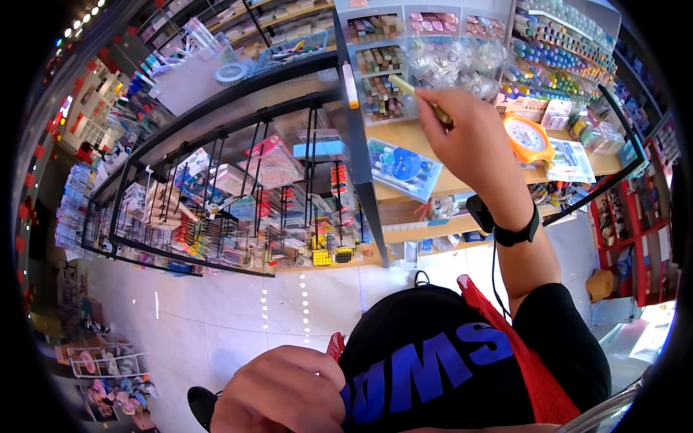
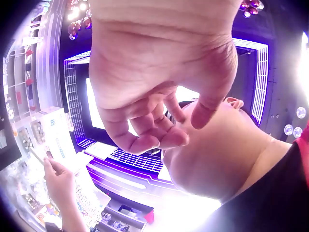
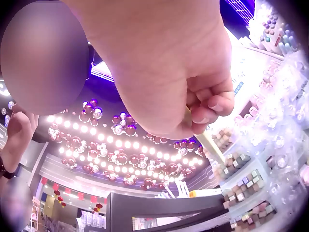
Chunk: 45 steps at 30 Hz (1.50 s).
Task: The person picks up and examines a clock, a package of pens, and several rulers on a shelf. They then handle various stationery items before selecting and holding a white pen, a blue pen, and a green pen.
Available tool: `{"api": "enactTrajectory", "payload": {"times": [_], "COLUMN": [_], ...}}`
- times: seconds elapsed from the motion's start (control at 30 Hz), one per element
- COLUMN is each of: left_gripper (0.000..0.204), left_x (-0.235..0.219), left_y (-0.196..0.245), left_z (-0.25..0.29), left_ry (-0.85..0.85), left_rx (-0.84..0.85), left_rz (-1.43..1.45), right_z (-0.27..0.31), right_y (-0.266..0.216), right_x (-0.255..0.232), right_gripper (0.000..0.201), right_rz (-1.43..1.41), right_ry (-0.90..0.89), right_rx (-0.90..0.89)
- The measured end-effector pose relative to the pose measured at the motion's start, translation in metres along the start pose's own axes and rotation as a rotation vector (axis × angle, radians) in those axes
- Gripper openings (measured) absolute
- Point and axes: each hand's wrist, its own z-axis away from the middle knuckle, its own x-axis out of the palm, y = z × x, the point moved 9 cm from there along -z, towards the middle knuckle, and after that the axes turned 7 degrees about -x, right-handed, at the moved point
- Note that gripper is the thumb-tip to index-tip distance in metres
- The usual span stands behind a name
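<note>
My right hand grips a pale yellow-green marker in front of the marker rack. In the right wrist view the fingers of the right hand curl round the marker, its end pointing toward the rack's compartments of markers. My left hand is raised low in the head view, close to the camera, holding nothing that shows. The left wrist view has the left hand with loosely bent fingers near the person's chin.
A white marker with an orange end lies on the dark shelf edge left of the rack. A blue pen set, an orange round clock-like item and plastic packs sit on the wooden shelf. Black wire racks hold packaged goods.
</note>
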Motion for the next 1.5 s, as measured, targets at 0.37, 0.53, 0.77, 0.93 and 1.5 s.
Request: {"api": "enactTrajectory", "payload": {"times": [0.37, 0.53, 0.77, 0.93, 1.5], "left_gripper": [0.018, 0.022, 0.021, 0.004, 0.044], "left_x": [-0.001, 0.0, -0.004, -0.012, 0.051], "left_y": [-0.008, -0.011, -0.013, -0.019, -0.062], "left_z": [-0.007, -0.009, -0.004, -0.015, -0.053], "left_ry": [-0.111, -0.01, 0.001, 0.001, -0.136], "left_rx": [-0.003, -0.005, 0.055, -0.032, 0.027], "left_rz": [-0.001, 0.05, 0.038, -0.058, -1.375], "right_z": [0.002, -0.002, -0.012, -0.017, 0.032], "right_y": [0.014, 0.016, 0.017, 0.023, 0.019], "right_x": [0.05, 0.074, 0.082, 0.078, 0.013], "right_gripper": [0.013, 0.007, 0.01, 0.016, 0.018], "right_rz": [0.022, 0.144, 0.131, 0.109, -0.033], "right_ry": [-0.101, -0.148, -0.196, -0.23, -0.12], "right_rx": [-0.143, -0.22, -0.186, -0.081, 0.101]}}
